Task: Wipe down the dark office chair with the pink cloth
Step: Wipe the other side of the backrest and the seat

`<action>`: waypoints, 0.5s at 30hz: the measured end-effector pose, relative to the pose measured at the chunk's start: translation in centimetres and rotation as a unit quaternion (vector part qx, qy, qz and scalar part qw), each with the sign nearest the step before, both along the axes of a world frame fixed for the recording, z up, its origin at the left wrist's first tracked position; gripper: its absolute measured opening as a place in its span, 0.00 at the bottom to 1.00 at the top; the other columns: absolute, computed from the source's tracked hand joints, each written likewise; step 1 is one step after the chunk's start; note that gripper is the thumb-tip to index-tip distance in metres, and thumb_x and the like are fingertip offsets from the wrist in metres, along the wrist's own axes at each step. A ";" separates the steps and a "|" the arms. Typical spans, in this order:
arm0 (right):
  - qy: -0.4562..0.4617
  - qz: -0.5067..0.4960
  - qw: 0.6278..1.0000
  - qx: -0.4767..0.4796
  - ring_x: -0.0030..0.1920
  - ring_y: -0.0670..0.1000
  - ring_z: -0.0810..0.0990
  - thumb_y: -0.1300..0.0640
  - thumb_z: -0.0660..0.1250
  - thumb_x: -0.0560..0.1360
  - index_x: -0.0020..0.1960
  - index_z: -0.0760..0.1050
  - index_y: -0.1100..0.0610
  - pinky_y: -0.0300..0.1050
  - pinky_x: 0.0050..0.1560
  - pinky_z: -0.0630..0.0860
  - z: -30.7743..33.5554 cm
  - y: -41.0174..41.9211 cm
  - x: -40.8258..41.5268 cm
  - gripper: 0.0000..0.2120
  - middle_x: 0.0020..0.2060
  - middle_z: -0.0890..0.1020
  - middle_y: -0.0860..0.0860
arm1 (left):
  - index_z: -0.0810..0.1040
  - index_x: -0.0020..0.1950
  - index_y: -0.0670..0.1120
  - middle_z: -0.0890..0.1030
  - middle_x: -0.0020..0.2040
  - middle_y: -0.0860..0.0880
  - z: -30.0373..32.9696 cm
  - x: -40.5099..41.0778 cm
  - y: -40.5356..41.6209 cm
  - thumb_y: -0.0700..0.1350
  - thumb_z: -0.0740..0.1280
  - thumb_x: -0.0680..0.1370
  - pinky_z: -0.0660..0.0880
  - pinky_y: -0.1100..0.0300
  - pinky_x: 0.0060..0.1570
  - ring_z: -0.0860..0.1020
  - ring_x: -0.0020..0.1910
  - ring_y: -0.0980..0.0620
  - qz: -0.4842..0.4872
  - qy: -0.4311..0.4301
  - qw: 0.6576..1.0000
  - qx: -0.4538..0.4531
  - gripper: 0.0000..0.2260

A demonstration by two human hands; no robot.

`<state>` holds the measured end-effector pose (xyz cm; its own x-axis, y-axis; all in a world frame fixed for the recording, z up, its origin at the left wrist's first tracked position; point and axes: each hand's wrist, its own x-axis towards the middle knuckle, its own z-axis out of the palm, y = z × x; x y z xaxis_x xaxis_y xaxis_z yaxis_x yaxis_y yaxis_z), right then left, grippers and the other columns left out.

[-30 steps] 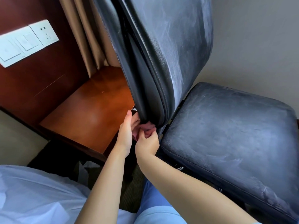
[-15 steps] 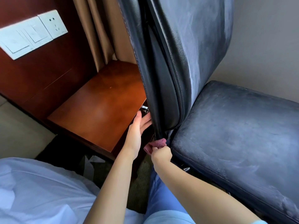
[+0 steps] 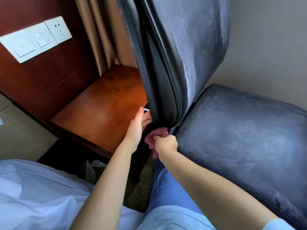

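The dark office chair has a tall backrest [image 3: 179, 52] seen edge-on and a dusty, streaked seat [image 3: 245, 130] to its right. My right hand [image 3: 166, 143] grips the bunched pink cloth [image 3: 156, 136] at the bottom of the backrest, where it meets the seat's rear corner. My left hand [image 3: 138, 127] rests with straight fingers against the back side of the backrest's lower edge; its fingertips are hidden behind the chair.
A reddish wooden side table [image 3: 99, 113] stands just left of the chair, against a wood panel with white switches and a socket [image 3: 34, 40]. Beige curtains [image 3: 103, 30] hang behind. White bedding [image 3: 38, 196] lies at the lower left, a grey wall on the right.
My right hand with the pink cloth slid down from the backrest's lower edge to just under it. My left hand stayed flat on the backrest. The view shifted.
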<state>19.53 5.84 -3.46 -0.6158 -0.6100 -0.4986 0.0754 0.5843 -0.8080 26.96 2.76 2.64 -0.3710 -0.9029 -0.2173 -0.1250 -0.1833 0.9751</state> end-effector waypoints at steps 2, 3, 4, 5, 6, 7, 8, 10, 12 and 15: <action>0.020 0.029 0.999 0.029 0.44 0.60 0.82 0.50 0.68 0.70 0.47 0.76 0.58 0.50 0.47 0.79 -0.8 0.3 -1.2 0.12 0.44 0.82 0.56 | 0.74 0.55 0.59 0.79 0.48 0.66 0.3 -0.7 1.0 0.48 0.53 0.83 0.69 0.76 0.45 0.76 0.44 0.74 0.020 -0.002 1.000 -0.018 0.11; 0.038 0.054 0.998 0.023 0.42 0.60 0.82 0.50 0.67 0.70 0.46 0.77 0.57 0.50 0.46 0.79 -0.9 0.4 -1.5 0.11 0.43 0.83 0.56 | 0.73 0.54 0.61 0.78 0.45 0.68 0.2 -1.0 1.2 0.45 0.56 0.83 0.70 0.71 0.49 0.76 0.44 0.73 0.034 -0.002 0.999 -0.026 0.11; 0.053 0.074 0.996 0.015 0.40 0.60 0.82 0.50 0.67 0.70 0.44 0.77 0.56 0.50 0.45 0.80 -0.9 0.5 -1.7 0.10 0.41 0.83 0.55 | 0.73 0.56 0.61 0.78 0.44 0.69 -0.1 -1.2 1.3 0.43 0.58 0.82 0.71 0.65 0.53 0.77 0.47 0.70 0.055 0.002 0.998 -0.033 0.12; 0.062 0.088 0.994 0.005 0.38 0.59 0.82 0.50 0.67 0.70 0.42 0.77 0.56 0.50 0.43 0.80 -0.7 0.7 -1.8 0.09 0.39 0.82 0.54 | 0.74 0.60 0.59 0.78 0.46 0.67 -0.3 -1.4 1.3 0.42 0.60 0.82 0.73 0.59 0.55 0.78 0.52 0.64 0.081 0.011 0.996 -0.038 0.13; 0.063 0.094 0.994 -0.009 0.38 0.58 0.81 0.50 0.67 0.70 0.40 0.77 0.56 0.50 0.41 0.79 -0.6 1.0 -2.0 0.08 0.37 0.82 0.53 | 0.74 0.64 0.55 0.79 0.50 0.64 -0.5 -1.6 1.3 0.41 0.61 0.81 0.74 0.55 0.56 0.77 0.56 0.57 0.107 0.021 0.993 -0.044 0.14; 0.064 0.094 0.993 -0.018 0.37 0.57 0.80 0.51 0.67 0.70 0.39 0.76 0.56 0.48 0.39 0.78 -0.7 1.3 -2.4 0.08 0.36 0.81 0.53 | 0.73 0.67 0.50 0.79 0.53 0.60 -0.7 -1.9 1.2 0.41 0.61 0.81 0.75 0.53 0.57 0.76 0.59 0.53 0.127 0.029 0.990 -0.050 0.15; 0.070 0.092 0.993 -0.026 0.37 0.55 0.79 0.53 0.68 0.70 0.38 0.76 0.56 0.45 0.38 0.75 -0.6 1.6 -2.9 0.07 0.35 0.80 0.52 | 0.72 0.69 0.47 0.78 0.56 0.56 -0.8 -2.1 1.1 0.40 0.61 0.81 0.75 0.52 0.58 0.75 0.60 0.51 0.143 0.037 0.988 -0.050 0.16; 0.085 0.086 0.992 -0.041 0.38 0.53 0.77 0.55 0.68 0.70 0.38 0.77 0.57 0.43 0.37 0.70 -0.6 2.0 -4.1 0.06 0.34 0.79 0.51 | 0.71 0.70 0.45 0.76 0.59 0.52 -0.7 -2.6 0.7 0.39 0.61 0.81 0.76 0.51 0.58 0.74 0.59 0.53 0.167 0.055 0.984 -0.039 0.17; 0.093 0.072 0.992 -0.052 0.36 0.51 0.75 0.56 0.68 0.70 0.39 0.77 0.58 0.43 0.35 0.67 -0.4 2.2 -5.2 0.05 0.32 0.78 0.50 | 0.69 0.71 0.43 0.75 0.60 0.51 -0.6 -3.1 -0.2 0.38 0.61 0.81 0.76 0.52 0.57 0.74 0.58 0.54 0.190 0.065 0.979 -0.032 0.18; 0.096 0.062 0.990 -0.082 0.34 0.50 0.73 0.57 0.67 0.70 0.40 0.77 0.60 0.43 0.32 0.68 0.3 1.9 -6.4 0.06 0.32 0.77 0.50 | 0.69 0.71 0.42 0.74 0.61 0.51 -0.5 -4.0 -2.1 0.38 0.62 0.80 0.76 0.54 0.56 0.73 0.57 0.53 0.219 0.052 0.974 -0.037 0.18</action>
<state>13.15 7.72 -3.19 -0.6047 -0.7506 -0.2665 -0.1538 0.4384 -0.8855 22.97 0.62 2.18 0.0365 -0.9912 -0.1269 0.0494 -0.1250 0.9909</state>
